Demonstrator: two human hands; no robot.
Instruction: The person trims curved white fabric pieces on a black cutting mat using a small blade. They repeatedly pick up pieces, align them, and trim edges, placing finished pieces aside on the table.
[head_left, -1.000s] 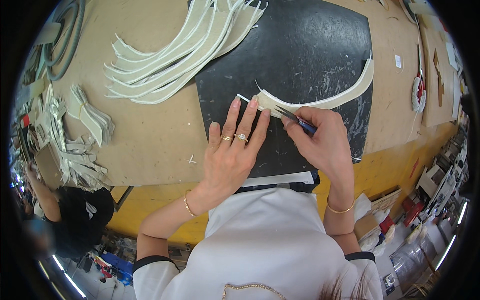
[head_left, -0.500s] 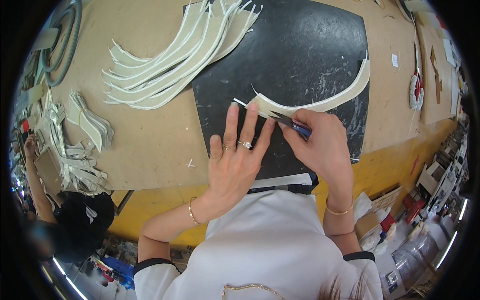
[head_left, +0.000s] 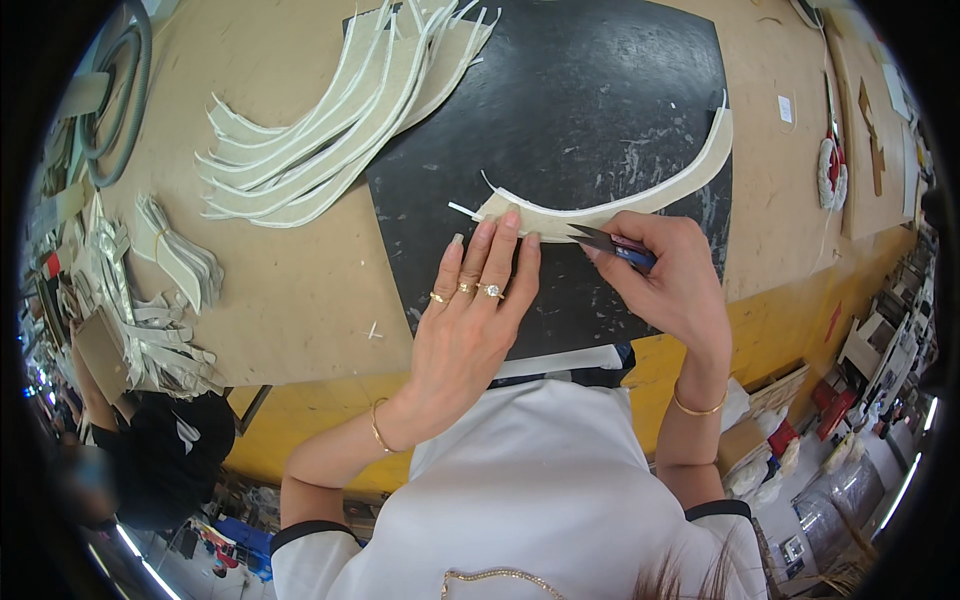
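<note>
Snips point(head_left: 612, 246) farther right along strip point(head_left: 565, 223) over scuffed mat point(head_left: 560, 110) (cluttered floor point(head_left: 778, 512) beyond).

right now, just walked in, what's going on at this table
A person's left hand lies with its fingertips on the left end of a long, curved beige strip with white edging, flat on a black, scuffed mat. The right hand holds small snips with dark pointed blades, their tips by the strip's near edge; whether they touch is unclear. A pile of similar beige strips lies at the upper left.
</note>
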